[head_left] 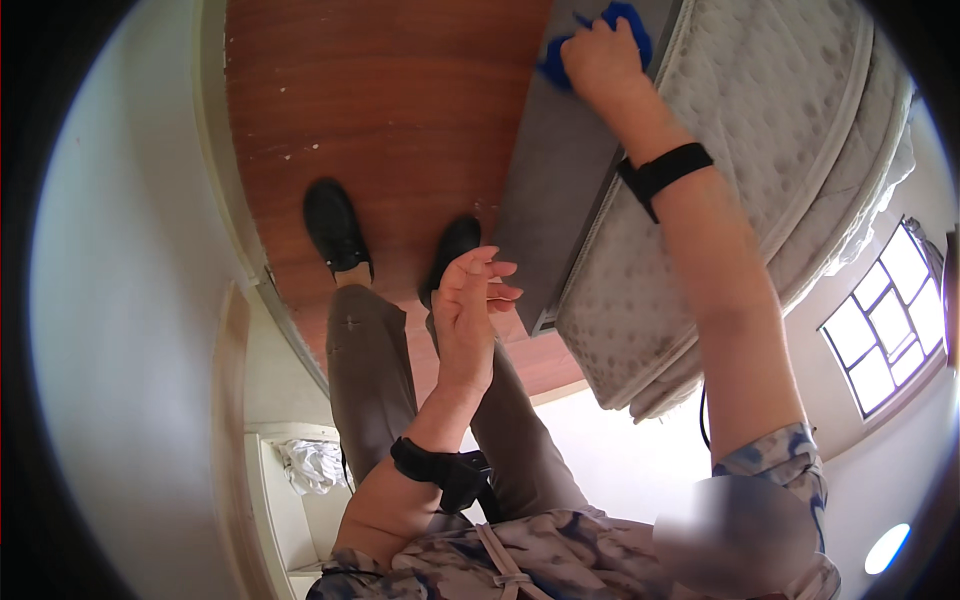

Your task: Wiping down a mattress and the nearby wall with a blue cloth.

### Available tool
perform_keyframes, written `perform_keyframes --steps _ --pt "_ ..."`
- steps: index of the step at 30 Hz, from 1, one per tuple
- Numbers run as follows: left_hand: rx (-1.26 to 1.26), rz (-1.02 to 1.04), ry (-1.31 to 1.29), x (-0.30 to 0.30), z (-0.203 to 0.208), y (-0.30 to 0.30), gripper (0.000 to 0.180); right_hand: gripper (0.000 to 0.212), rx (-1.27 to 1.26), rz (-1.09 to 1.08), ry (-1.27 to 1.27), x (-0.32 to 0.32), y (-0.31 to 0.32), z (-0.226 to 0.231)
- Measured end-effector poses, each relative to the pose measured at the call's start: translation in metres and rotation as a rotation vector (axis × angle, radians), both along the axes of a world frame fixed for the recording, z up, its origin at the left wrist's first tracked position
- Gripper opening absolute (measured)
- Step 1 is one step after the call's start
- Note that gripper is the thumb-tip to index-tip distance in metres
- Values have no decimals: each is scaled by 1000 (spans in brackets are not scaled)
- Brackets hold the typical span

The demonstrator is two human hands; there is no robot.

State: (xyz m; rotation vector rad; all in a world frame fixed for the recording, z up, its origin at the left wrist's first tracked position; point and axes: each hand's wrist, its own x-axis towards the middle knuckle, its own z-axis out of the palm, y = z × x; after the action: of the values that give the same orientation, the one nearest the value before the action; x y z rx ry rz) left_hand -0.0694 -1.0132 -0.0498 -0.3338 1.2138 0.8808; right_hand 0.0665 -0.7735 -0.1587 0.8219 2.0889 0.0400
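My right hand (600, 55) is stretched out at the top of the view, pressing a blue cloth (625, 25) against the grey side board (545, 170) of a bed frame. The cloth is mostly hidden under the fingers. My left hand (470, 310) hangs in front of my legs with its fingers loosely apart and nothing in it. Both wrists wear black bands.
A white quilted mattress (760, 150) lies on the frame to the right. Reddish wooden floor (390, 110) with my two black shoes (335, 225) below. White wall (130, 300) on the left, a shelf with crumpled cloth (312, 465), a barred window (890, 320) at right.
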Motion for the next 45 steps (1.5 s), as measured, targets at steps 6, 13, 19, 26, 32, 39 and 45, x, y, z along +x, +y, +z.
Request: perform_keyframes --steps 6,13,19,26,32,39,45 --pt "0 -16 15 -2 3 0 34 30 -111 47 -147 2 -133 26" --pt "6 44 74 -2 0 -6 33 38 -900 -462 -398 15 -303 77" --pt "159 -355 594 -3 -14 -32 32 39 -738 -1225 704 22 -257 137" --pt "242 -407 5 -18 49 5 49 37 -946 -2238 1178 22 -226 197" --pt "235 -393 214 -34 98 35 72 46 -1145 -2466 1805 5 -218 234" --pt "245 -345 155 -34 145 66 74 49 -1218 -2371 1990 4 -200 267" --pt "387 -395 -69 -32 185 98 71 51 -1215 -2384 2048 -4 -178 297"
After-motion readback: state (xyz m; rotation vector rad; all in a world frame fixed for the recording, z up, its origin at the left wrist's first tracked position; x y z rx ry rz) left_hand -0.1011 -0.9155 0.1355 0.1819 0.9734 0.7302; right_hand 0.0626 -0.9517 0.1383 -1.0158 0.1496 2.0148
